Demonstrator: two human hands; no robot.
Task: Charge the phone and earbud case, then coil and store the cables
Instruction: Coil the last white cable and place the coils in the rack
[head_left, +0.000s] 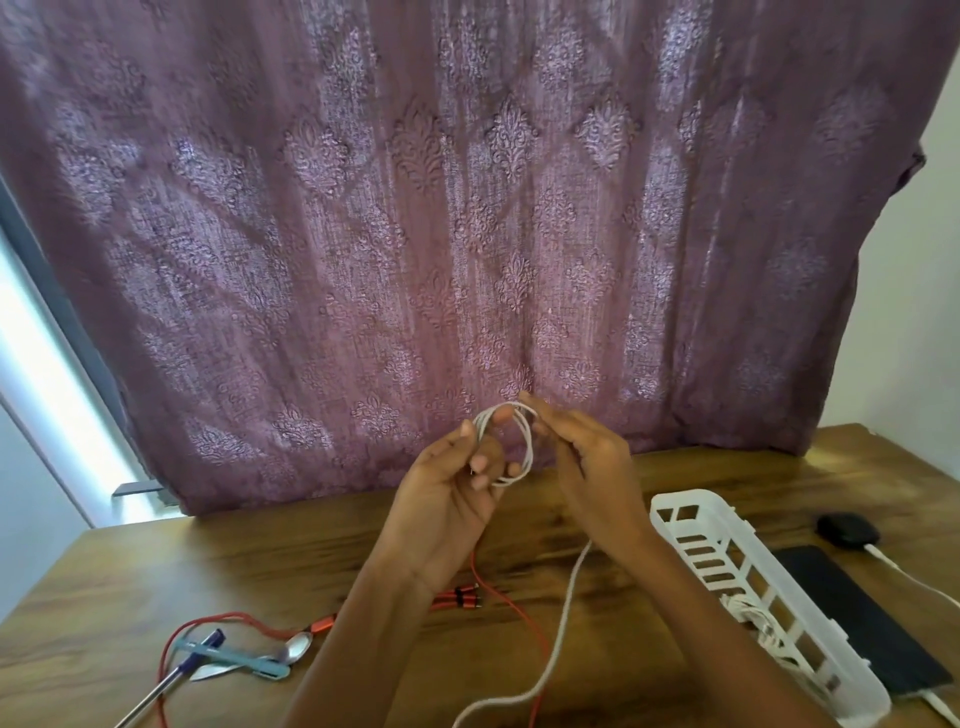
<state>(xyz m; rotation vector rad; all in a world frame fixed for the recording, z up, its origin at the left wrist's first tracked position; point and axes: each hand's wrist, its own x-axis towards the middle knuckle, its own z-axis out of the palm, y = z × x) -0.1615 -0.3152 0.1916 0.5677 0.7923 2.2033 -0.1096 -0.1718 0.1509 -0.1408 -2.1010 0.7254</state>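
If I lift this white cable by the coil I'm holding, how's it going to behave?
The white cable is probably floppy: its free tail droops from the right hand and snakes across the table. The loops in the left hand would likely spring loose, as no tie shows.
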